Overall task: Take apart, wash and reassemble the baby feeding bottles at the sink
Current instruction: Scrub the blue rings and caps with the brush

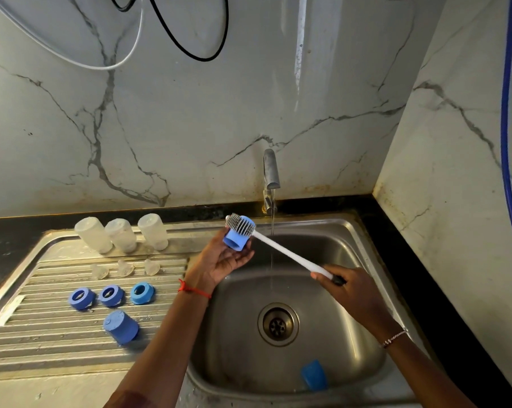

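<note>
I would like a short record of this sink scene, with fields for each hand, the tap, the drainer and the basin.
left hand: holds a blue cap
right hand: grips the brush handle, bristles against that cap
tap: running
drainer: three clear bottles upside down, three teats, three blue rings, a second cap
basin: a third cap near the front wall

A single wide-angle head view looks forward and down from the near side of the sink (352, 228), facing the far marble wall (190, 128). It sits close above, with the draining surface (43, 348) at left and the side wall (455, 201) at right.
</note>
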